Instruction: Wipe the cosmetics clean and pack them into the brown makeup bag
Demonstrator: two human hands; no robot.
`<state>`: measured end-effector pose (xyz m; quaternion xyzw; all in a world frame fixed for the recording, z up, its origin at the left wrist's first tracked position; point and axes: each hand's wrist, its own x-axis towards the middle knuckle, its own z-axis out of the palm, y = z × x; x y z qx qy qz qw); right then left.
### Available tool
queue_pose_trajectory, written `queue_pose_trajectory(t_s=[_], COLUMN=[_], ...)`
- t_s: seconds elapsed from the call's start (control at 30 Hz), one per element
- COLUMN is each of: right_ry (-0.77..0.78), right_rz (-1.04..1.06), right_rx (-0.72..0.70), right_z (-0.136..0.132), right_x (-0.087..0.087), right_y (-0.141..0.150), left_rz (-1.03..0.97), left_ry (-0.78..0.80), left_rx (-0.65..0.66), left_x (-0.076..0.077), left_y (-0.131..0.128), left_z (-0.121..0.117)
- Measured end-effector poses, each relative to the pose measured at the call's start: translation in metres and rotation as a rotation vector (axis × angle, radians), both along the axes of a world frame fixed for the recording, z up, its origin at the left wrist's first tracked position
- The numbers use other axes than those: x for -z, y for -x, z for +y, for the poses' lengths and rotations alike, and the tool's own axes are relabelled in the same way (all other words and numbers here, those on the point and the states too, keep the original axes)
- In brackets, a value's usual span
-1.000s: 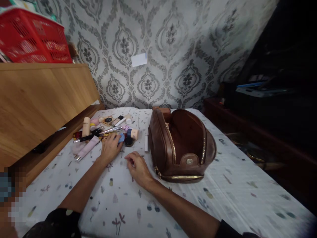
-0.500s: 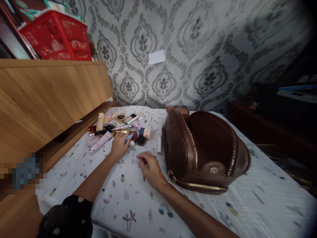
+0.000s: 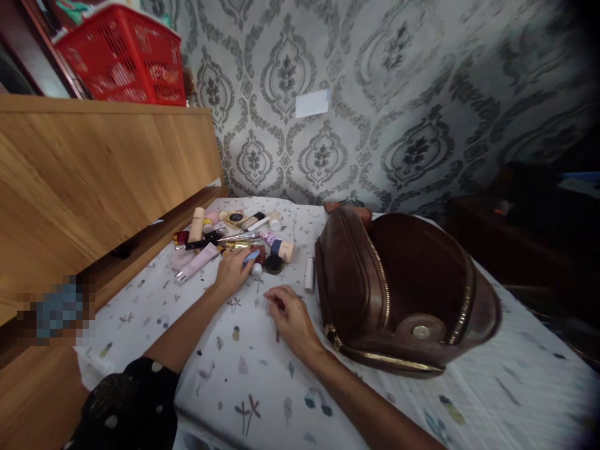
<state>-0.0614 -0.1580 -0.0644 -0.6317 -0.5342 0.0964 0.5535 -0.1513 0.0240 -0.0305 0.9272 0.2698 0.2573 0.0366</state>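
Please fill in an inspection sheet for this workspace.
Surface: white patterned cloth.
Job's things: brown bag, unzipped and gaping; small blue item; lilac tube among mixed cosmetics; white tube lying left of the bag.
Clutter: red basket on a wooden cabinet, contents unclear.
Hands: left hand holds the blue item at the cosmetics; right hand loosely curled, nothing seen in it.
Cables: nothing seen.
Surroundings: wallpapered wall with a white card; right side too dark to read.

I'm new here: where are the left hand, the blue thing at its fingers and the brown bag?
Left hand point(image 3: 231, 272): head view, back of the hand.
Blue thing point(image 3: 252, 257): head view, its exposed side.
Brown bag point(image 3: 344, 275): head view, left outer wall.
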Motion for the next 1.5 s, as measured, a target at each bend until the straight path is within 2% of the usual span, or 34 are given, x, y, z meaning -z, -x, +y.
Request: queue_pose_trajectory(t_s=[0.1,0.2,0.37,0.47,0.6,0.8,1.0,1.23,1.33,1.5], right_ry=[-0.016,-0.015,0.007,0.025,0.027,0.042,0.033,0.039,0.03,0.012], right_rz=[-0.015,-0.017,-0.002,0.005,0.02,0.047,0.032,0.016,0.02,0.012], right_rx=[-0.003,0.0,0.011,0.011,0.017,0.009,0.016,0.012,0.013,0.018], right_z=[0.001,0.001,0.0,-0.001,-0.002,-0.002,-0.001,0.0,0.0,-0.001], right_x=[0.002,0.003,0.002,0.0,-0.001,-0.004,-0.003,-0.001,0.0,0.0], right_y=[0.0,0.001,0.003,0.004,0.004,0.005,0.005,0.003,0.003,0.003], left_rz=[0.0,0.03,0.129,0.233,0.413,0.608,0.598,0.403,0.259,-0.026], left_ry=[0.0,0.003,-0.028,-0.049,-0.046,-0.047,-0.083,-0.091,-0.067,0.02], left_rx=[-0.021,-0.066,-0.145,-0.107,-0.031,0.071,0.119,0.169,0.136,-0.001], left_x=[-0.004,-0.014,-0.038,-0.048,-0.05,-0.052,-0.058,-0.062,-0.062,-0.058], left_y=[-0.002,-0.011,-0.047,-0.073,-0.101,-0.121,-0.117,-0.089,-0.075,-0.042], left_z=[-0.002,0.001,0.019,0.032,0.045,0.059,0.059,0.053,0.048,0.042])
